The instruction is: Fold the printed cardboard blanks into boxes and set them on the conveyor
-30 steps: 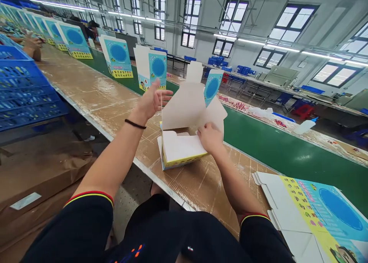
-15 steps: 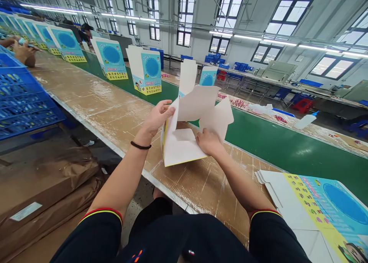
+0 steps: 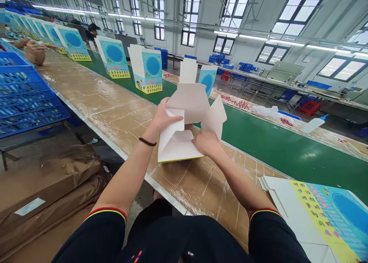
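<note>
Near right, a stack of flat printed cardboard blanks [image 3: 313, 217] lies on the tabletop [image 3: 112, 111]. At the middle, the left hand [image 3: 165, 117] and right hand [image 3: 205, 143] grip the flaps of an open cardboard display box [image 3: 178, 146], its long back panel pointing far. Far left stands a blue plastic crate [image 3: 25, 98].

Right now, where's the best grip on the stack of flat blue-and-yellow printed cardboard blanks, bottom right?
Probably the stepped white flap edge of the stack of flat printed cardboard blanks, coming from the left, beside the right hand. The sheets lie flat, and those slightly fanned edges offer a lip to pinch.
</note>
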`<state>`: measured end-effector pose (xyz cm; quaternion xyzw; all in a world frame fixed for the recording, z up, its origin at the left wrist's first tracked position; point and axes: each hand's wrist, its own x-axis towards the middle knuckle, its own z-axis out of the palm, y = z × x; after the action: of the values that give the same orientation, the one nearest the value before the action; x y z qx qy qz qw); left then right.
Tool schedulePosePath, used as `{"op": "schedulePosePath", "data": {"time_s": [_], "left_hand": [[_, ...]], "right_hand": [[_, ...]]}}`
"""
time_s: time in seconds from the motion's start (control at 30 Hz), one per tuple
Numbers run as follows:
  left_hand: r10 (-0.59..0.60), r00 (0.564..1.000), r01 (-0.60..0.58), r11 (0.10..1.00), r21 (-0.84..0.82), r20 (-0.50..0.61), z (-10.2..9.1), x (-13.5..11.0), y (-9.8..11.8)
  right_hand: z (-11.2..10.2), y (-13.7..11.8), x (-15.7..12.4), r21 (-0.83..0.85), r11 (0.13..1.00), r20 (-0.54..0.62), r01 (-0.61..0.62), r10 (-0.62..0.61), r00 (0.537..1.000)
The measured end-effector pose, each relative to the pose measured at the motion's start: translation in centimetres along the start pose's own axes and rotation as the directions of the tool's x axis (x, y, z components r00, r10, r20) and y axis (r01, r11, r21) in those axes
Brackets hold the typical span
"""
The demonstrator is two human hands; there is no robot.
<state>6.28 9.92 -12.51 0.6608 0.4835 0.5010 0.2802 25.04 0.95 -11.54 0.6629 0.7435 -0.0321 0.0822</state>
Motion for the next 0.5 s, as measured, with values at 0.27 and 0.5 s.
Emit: {"op": "schedulePosePath", "data": {"time_s": [0.27, 0.5], "left_hand": [[-0.129, 0.990, 0.131, 0.991, -0.027, 0.064, -1.3, 2.4, -3.9], [-0.135, 0.988, 0.139, 0.988, -0.066, 0.073, -1.0, 2.2, -3.6]], "right_hand": [[-0.2, 5.2, -1.4, 0.180, 0.930, -0.734, 0.321, -0.090, 0.673], [1.0, 9.7, 6.7, 0.844, 0.324, -0.481, 0.428, 0.104, 0.870]]}}
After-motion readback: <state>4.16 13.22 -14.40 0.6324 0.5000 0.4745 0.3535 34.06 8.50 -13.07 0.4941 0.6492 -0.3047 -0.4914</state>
